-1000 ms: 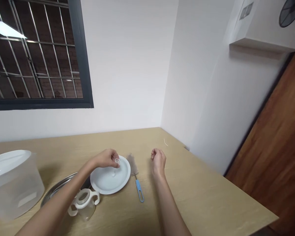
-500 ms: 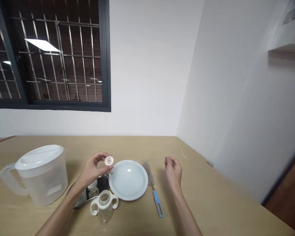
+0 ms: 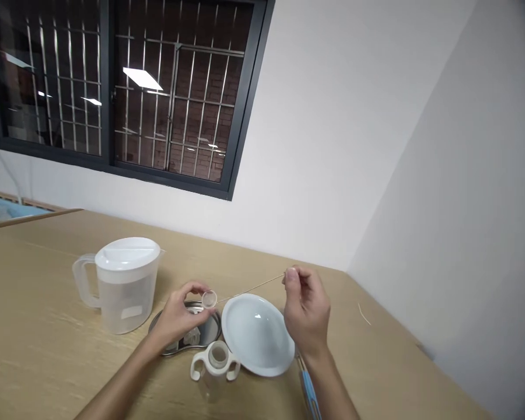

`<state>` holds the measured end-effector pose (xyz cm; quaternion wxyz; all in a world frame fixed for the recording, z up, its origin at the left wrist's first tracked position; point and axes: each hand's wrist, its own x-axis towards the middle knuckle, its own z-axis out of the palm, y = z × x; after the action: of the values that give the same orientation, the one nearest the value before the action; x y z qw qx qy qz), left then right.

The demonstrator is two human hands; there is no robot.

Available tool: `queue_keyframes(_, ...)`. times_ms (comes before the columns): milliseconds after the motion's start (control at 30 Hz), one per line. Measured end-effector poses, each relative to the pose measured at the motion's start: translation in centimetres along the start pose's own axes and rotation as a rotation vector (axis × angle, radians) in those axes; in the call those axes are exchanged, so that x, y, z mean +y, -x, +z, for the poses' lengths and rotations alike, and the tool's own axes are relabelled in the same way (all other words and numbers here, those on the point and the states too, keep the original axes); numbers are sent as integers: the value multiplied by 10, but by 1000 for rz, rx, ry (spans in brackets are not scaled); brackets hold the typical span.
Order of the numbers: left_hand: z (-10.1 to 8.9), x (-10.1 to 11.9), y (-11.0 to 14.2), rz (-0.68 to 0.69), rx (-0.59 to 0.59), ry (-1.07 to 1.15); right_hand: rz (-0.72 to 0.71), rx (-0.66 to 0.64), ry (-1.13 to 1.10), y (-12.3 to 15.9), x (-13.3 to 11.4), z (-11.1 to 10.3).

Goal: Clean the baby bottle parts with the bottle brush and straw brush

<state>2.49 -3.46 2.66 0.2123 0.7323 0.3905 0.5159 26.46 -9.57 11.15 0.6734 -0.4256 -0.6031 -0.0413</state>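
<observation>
My left hand (image 3: 178, 315) pinches a small round, pale cap-like piece (image 3: 209, 299) between thumb and fingers, over the tray. Between the fingertips of my right hand (image 3: 307, 309) is one end of a thin stick (image 3: 256, 286). Its far end reaches left to the edge of the round piece; whether it goes inside cannot be made out. Below stands an uncapped clear baby bottle (image 3: 216, 364) with two white handles. Behind it, a white dish (image 3: 256, 338) lies between my hands. Under my left hand, a metal kidney tray (image 3: 210, 333) holds a small clear piece (image 3: 191, 336).
A lidded translucent pitcher (image 3: 129, 286) stands at the left. A tool with a blue looped handle (image 3: 308, 385) is partly hidden by my right forearm. One thin pale strip (image 3: 364, 314) lies farther right on the wooden table (image 3: 70, 361). Walls bound the table behind and to the right.
My view has turned left and tilted. My left hand has turned the round piece, whose ringed side no longer shows. My right hand has rotated, and the stick now shows plainly, slanting towards the piece.
</observation>
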Motion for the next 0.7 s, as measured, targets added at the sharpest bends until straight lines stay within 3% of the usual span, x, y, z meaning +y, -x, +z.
queue_keyframes(167,-3,3,6,-27,24,-13,-199,-73,49,-4,-14,18)
queue_keyframes(700,1,4,10,-41,-15,-5,-194,-103,91,-5,-1,33)
